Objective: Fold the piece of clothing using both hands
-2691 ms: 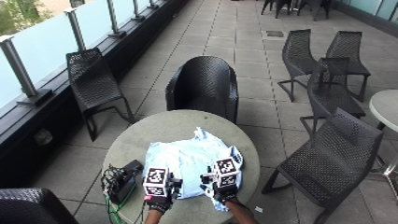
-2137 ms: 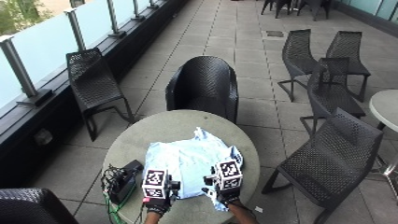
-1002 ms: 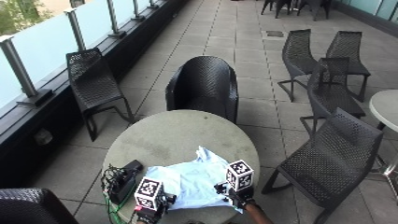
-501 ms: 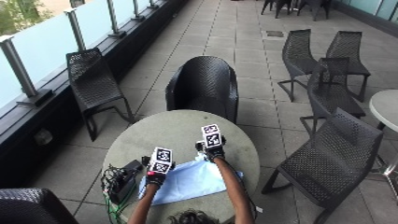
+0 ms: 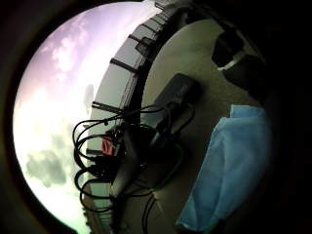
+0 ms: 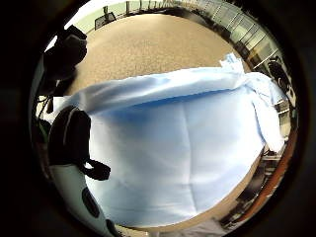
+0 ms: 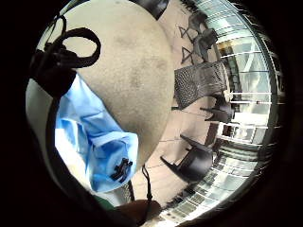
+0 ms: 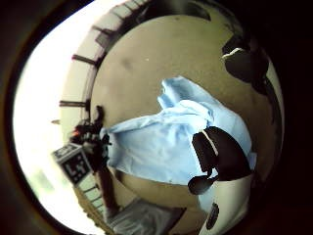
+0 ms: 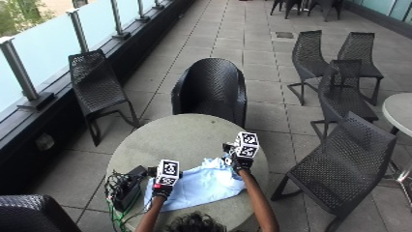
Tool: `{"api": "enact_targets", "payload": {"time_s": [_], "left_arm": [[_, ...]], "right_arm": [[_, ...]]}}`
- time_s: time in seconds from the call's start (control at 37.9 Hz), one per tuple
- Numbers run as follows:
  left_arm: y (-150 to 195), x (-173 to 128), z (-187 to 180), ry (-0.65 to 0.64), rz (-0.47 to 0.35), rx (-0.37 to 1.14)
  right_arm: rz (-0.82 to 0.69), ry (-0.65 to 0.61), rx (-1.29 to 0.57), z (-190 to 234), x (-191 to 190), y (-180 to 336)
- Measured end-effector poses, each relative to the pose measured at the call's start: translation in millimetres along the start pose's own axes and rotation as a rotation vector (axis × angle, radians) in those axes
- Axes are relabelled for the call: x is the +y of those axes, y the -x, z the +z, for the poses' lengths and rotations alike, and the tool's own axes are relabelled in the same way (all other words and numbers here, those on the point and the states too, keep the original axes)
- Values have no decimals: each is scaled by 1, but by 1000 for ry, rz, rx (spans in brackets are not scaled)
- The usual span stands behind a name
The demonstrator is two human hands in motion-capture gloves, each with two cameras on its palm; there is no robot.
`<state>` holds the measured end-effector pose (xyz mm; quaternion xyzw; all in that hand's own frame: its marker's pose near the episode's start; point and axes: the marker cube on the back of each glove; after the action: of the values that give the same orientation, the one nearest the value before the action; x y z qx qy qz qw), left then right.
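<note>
we now have the light blue shirt point(image 9: 201, 186) doubled over, low centre of the frame, where it lay flat; left hand point(image 9: 163, 187) and right hand point(image 9: 239, 162) pinch its folded edge, fingers curled on cloth, so the first fold looks done.

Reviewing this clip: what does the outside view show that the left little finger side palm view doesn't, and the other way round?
Only the outside view shows both gloved hands, the left hand and right hand, each on an edge of the garment, plus the black chairs around the table.

Only the left little finger side palm view shows the sky beyond the railing and a close look at the tangle of cables.

Both show the light blue garment, the round table and the black device lying beside the garment.
</note>
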<state>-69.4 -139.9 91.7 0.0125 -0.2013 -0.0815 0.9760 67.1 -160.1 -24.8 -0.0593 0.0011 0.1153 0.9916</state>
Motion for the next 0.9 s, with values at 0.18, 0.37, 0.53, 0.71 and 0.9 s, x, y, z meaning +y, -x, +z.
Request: {"api": "enact_targets", "payload": {"time_s": [0.18, 0.37, 0.53, 0.71, 0.9], "left_arm": [[-28, 18, 8, -38, 63, 112], [-38, 48, -7, 81, 97, 250], [-31, 60, -32, 68, 74, 342], [-33, 62, -22, 81, 89, 397], [-34, 61, -22, 70, 89, 403]], "right_arm": [[137, -94, -551, 45, 57, -81], [124, -101, -800, 131, 71, -106], [196, -129, -702, 117, 107, -79], [324, -320, -621, 102, 96, -66], [497, -350, -480, 118, 88, -82]]}}
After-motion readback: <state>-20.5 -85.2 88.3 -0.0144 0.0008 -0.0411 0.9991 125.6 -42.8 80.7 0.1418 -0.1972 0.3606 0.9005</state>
